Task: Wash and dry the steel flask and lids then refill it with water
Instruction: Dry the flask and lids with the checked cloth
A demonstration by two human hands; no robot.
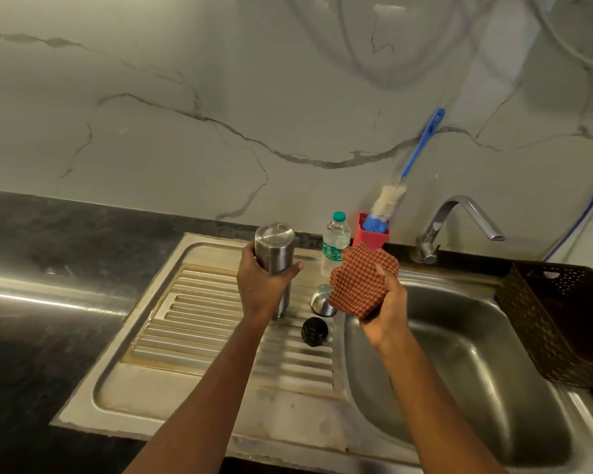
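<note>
A: Over the ribbed drainboard (199, 302), left of the sink basin (459, 354): steel flask (274, 249) stands vertical, closed end up, so apparently inverted. Left hand (261, 285) wraps its body at about mid-height. Cannot tell whether the lower end touches the drainboard.

B: Right hand?

A: Right hand (386, 309) clutches a bunched red checked cloth (360, 278) above the basin's left rim, just right of the flask and apart from it.

B: Lids?

A: Steel cup lid (320, 301) and black screw lid (314, 331) lie on the drainboard between the two hands, the black one nearer.

B: Handling estimate?

A: Rigid, smooth wall, likely slick if wet. Presumably empty, so light. Judgement: a full wrap at mid-body is the safe hold, and the soft cloth can work down from the free upper end. Drying appears to be the step in hand. Refill not yet done; a plastic water bottle (336, 241) stands at the far edge.
</note>
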